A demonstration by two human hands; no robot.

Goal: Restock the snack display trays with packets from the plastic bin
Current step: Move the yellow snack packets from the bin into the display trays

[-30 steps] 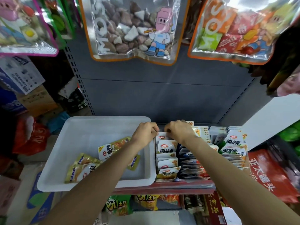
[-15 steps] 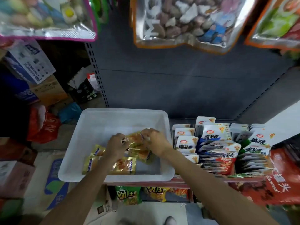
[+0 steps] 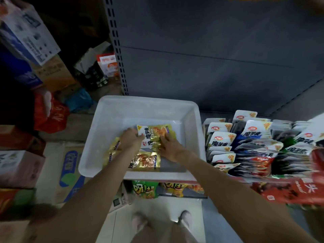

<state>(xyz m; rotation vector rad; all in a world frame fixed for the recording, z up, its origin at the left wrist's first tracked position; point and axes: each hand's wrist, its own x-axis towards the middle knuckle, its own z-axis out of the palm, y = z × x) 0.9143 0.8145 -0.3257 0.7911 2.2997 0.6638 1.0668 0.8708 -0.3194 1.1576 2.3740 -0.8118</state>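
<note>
A white plastic bin [image 3: 108, 123] sits on the shelf edge with several gold snack packets in it. Both hands are down inside it. My left hand [image 3: 130, 139] grips the left side of a gold and white packet [image 3: 154, 131] and my right hand [image 3: 169, 145] pinches its lower right part. Another gold packet [image 3: 146, 161] lies flat nearer me, partly under my left forearm. To the right of the bin stand the display trays [image 3: 245, 146], packed with upright white, blue, red and green packets.
The grey shelf back panel [image 3: 210, 58] rises behind the bin. Cardboard boxes [image 3: 26, 41] and a red bag [image 3: 50, 113] crowd the floor at left. Snack bags [image 3: 145, 189] hang on the shelf below. A red carton [image 3: 289, 190] sits at lower right. My feet show below.
Both hands left the display trays and went down into the bin, where they now hold a gold packet. The camera has tilted down and to the left.
</note>
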